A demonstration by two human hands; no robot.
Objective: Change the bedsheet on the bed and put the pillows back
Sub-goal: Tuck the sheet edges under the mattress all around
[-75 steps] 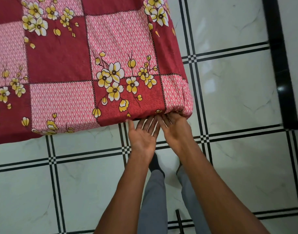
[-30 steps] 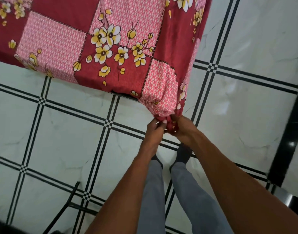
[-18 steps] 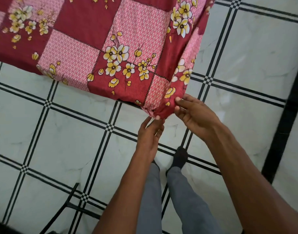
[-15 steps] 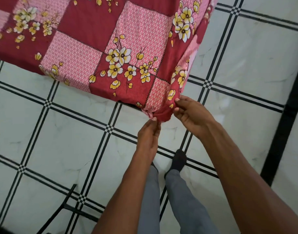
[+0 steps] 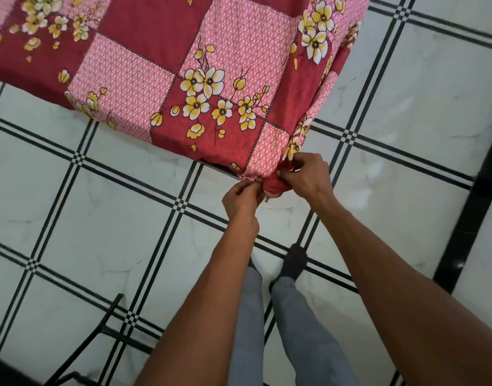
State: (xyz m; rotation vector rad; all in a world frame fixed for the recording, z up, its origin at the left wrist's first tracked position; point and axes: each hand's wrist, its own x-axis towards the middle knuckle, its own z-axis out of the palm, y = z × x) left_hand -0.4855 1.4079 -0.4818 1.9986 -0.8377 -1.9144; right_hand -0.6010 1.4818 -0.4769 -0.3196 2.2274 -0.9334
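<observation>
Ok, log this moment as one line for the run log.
step: bunching sheet corner | left hand: pinching red-and-pink floral cotton bedsheet | right hand: gripping same corner | pillows: not in view

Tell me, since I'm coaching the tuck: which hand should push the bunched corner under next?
Probably the right hand: it grips the bunched bedsheet corner from above, while the left hand pinches only its edge.

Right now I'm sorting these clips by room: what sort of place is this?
Most likely a bedroom at home: a bed corner covered by a red floral bedsheet, which both hands are gathering, and a glossy tiled floor.
</observation>
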